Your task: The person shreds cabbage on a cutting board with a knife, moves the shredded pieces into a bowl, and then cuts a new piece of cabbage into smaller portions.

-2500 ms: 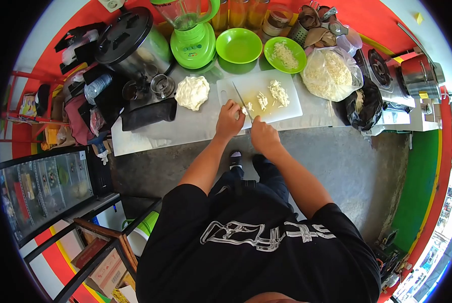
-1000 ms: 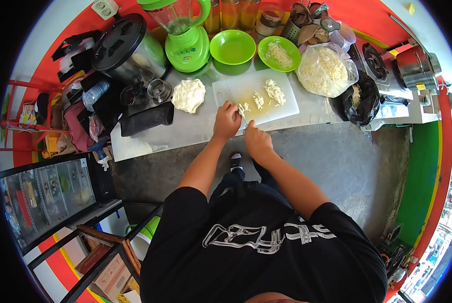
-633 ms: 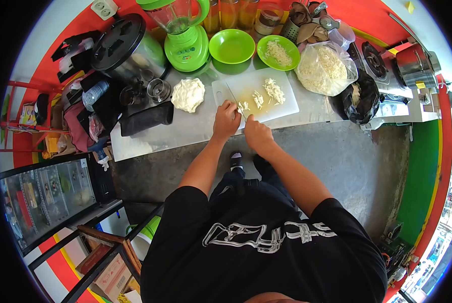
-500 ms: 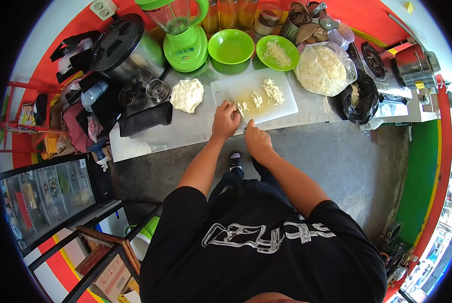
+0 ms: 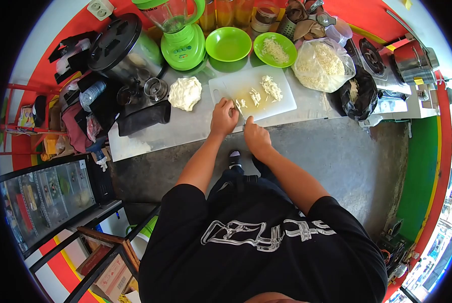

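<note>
My right hand (image 5: 257, 137) is closed round the handle of a knife (image 5: 240, 111) at the near edge of a white cutting board (image 5: 289, 103). The blade points away and left, toward my left hand (image 5: 224, 118). That hand's fingers are curled at the board's near left corner; whatever they hold is hidden. A few pale shreds (image 5: 241, 103) lie beside the blade. Further right on the board are a small heap of shreds (image 5: 255, 97) and a larger heap of shreds (image 5: 271, 89).
Behind the board stand an unfilled green bowl (image 5: 229, 58), a green plate (image 5: 290, 50) with shreds and a green blender (image 5: 184, 48). A bag of shreds (image 5: 323, 68) and a black bag (image 5: 360, 103) sit right. A white lump (image 5: 185, 94) and black cloth (image 5: 144, 119) lie left.
The view has shifted slightly. Both hands stay at the board's near edge with the knife, and the heaps look the same.
</note>
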Tool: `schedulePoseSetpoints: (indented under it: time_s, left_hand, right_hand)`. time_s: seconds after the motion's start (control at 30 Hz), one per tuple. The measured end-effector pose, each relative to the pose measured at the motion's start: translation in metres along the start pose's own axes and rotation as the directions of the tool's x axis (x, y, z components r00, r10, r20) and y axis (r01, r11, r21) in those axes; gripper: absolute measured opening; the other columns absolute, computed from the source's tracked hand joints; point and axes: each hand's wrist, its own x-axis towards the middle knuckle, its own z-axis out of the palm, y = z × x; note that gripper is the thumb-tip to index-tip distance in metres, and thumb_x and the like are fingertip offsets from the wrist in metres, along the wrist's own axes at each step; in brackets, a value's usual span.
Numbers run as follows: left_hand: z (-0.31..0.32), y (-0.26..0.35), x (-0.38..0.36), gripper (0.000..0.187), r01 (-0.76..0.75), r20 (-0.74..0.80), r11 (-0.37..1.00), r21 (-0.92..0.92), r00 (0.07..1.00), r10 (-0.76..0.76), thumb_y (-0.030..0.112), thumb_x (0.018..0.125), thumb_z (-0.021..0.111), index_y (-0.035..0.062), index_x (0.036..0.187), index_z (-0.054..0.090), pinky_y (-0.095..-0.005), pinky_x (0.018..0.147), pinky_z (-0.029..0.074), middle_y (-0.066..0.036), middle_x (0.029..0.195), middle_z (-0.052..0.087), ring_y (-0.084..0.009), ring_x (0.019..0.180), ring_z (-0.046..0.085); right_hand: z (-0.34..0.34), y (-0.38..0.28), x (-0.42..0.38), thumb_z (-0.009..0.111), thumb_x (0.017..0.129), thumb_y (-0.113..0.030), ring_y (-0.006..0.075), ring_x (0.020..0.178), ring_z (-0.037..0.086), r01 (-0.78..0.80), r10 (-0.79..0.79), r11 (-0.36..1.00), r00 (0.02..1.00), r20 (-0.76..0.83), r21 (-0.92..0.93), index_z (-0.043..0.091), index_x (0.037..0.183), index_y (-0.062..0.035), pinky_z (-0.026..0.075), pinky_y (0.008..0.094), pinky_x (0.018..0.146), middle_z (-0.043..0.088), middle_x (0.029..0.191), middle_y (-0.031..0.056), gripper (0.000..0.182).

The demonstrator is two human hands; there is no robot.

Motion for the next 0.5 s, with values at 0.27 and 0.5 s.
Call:
schedulePoseSetpoints:
  time_s: [0.27, 0.5]
  left_hand:
    - [0.003, -0.003, 0.000, 0.008, -0.029, -0.013, 0.999, -0.024, 1.000, 0.029, 0.001, 0.078, 0.061, -0.0010, 0.080, 0.053, -0.0425, 0.067, 0.048, -0.015, 0.080, 0.055, -0.0364, 0.075, 0.058]
    - [0.001, -0.002, -0.001, 0.006, -0.016, 0.003, 0.998, -0.053, 1.000, 0.016, 0.000, 0.078, 0.061, -0.0012, 0.079, 0.055, -0.0409, 0.066, 0.047, -0.014, 0.080, 0.056, -0.0346, 0.073, 0.059]
  right_hand:
    - [-0.021, -0.006, 0.009, 0.051, 0.097, -0.012, 0.0370, 0.078, 0.075, 0.119, -0.125, 0.991, 0.986, -0.111, -0.061, 0.052, 0.102, 0.0022, 0.062, 0.0432, 0.068, 0.073, 0.082, 0.0204, 0.016]
    - [0.007, -0.004, 0.004, 0.050, 0.097, -0.011, 0.0360, 0.078, 0.075, -0.033, 0.033, 0.999, 0.995, -0.091, -0.001, 0.052, 0.102, 0.0010, 0.062, 0.0435, 0.066, 0.073, 0.082, 0.0210, 0.014]
